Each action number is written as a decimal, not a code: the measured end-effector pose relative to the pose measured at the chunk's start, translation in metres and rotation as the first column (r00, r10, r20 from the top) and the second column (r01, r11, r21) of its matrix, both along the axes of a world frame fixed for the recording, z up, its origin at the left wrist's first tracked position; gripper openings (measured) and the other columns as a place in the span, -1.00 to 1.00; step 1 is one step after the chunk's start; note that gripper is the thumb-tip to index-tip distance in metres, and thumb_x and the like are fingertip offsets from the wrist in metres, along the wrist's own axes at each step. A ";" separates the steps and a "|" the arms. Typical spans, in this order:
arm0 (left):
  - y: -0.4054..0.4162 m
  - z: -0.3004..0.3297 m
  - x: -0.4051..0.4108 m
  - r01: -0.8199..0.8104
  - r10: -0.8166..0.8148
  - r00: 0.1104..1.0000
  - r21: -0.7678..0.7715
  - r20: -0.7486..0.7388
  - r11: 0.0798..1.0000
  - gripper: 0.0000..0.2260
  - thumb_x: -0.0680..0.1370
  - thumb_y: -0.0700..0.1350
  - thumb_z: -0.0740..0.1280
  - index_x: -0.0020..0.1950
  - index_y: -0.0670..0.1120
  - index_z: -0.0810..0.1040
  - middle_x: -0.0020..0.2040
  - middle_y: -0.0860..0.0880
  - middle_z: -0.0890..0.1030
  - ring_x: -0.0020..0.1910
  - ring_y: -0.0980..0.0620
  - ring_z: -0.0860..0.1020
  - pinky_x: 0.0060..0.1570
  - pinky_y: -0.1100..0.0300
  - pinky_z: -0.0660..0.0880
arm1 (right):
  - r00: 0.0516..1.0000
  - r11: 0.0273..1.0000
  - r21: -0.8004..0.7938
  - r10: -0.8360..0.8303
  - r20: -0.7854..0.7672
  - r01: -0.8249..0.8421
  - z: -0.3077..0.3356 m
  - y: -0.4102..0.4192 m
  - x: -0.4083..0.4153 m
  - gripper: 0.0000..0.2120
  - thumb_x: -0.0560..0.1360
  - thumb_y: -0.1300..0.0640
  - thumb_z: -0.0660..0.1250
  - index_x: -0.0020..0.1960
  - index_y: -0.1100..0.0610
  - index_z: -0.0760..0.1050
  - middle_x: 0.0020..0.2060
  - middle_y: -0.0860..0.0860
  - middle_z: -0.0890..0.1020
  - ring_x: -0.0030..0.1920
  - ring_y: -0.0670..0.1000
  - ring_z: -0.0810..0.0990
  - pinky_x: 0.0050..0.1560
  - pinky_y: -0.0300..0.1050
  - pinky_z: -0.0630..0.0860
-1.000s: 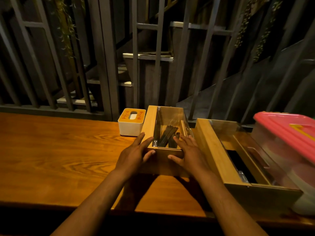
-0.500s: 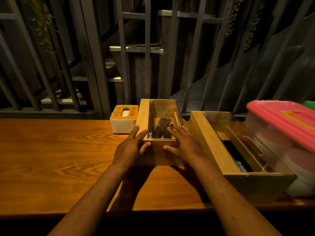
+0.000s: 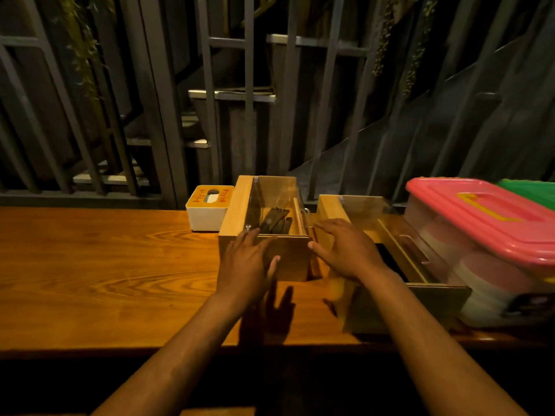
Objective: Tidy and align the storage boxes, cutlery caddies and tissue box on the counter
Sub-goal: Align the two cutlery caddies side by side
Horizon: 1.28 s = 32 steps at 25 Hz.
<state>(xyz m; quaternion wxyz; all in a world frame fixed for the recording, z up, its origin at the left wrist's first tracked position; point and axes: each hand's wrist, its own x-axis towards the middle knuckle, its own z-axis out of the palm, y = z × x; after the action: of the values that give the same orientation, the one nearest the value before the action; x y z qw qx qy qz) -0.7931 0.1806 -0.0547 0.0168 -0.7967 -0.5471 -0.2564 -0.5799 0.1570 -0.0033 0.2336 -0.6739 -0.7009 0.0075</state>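
While hands [image 3: 297, 256] flank wooden caddy [image 3: 292, 259], flat-fingered

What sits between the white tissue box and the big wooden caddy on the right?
In the head view, the smaller wooden cutlery caddy stands between the tissue box and the larger caddy, with both hands at its near end.

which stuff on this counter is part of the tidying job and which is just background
Part of the job: small cutlery caddy under both hands, large cutlery caddy, tissue box, pink-lidded storage box, green-lidded box.

Just there: metal railing, hanging vines.
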 end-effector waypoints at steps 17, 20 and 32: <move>-0.096 -0.031 0.181 -0.031 0.036 0.990 -0.041 0.133 0.999 -0.50 0.54 0.29 0.09 0.48 0.28 0.21 0.57 0.10 0.16 0.48 0.05 0.26 0.19 0.07 0.49 | 0.990 0.990 -0.022 0.136 -0.045 -0.137 -0.057 -0.081 0.196 -0.21 0.36 -0.28 0.40 0.49 -0.24 0.13 0.55 -0.12 0.11 0.56 -0.01 -0.10 0.53 0.09 0.00; -0.084 -0.031 0.180 -0.051 0.054 0.990 -0.020 0.130 0.998 -0.51 0.54 0.28 0.11 0.47 0.27 0.26 0.56 0.09 0.21 0.45 0.04 0.32 0.09 0.11 0.53 | 0.984 0.987 -0.006 0.157 -0.081 -0.158 -0.060 -0.066 0.195 -0.22 0.37 -0.26 0.41 0.49 -0.22 0.15 0.55 -0.11 0.12 0.56 0.00 -0.10 0.53 0.07 -0.06; -0.022 -0.026 0.174 -0.042 0.042 0.999 0.009 0.029 0.999 -0.54 0.58 0.21 0.16 0.48 0.18 0.29 0.54 -0.01 0.27 0.49 -0.04 0.26 0.42 -0.06 0.21 | 0.986 0.988 0.059 0.149 -0.070 -0.145 -0.068 0.004 0.194 -0.21 0.31 -0.26 0.46 0.46 -0.17 0.26 0.50 -0.04 0.27 0.54 0.09 0.06 0.51 0.10 0.09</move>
<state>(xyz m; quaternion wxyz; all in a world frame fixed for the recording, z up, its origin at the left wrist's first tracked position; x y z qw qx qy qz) -0.6189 0.1588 -0.0810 0.0182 -0.7812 -0.5625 -0.2701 -0.3855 0.1607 -0.0717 0.2763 -0.6132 -0.7394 0.0311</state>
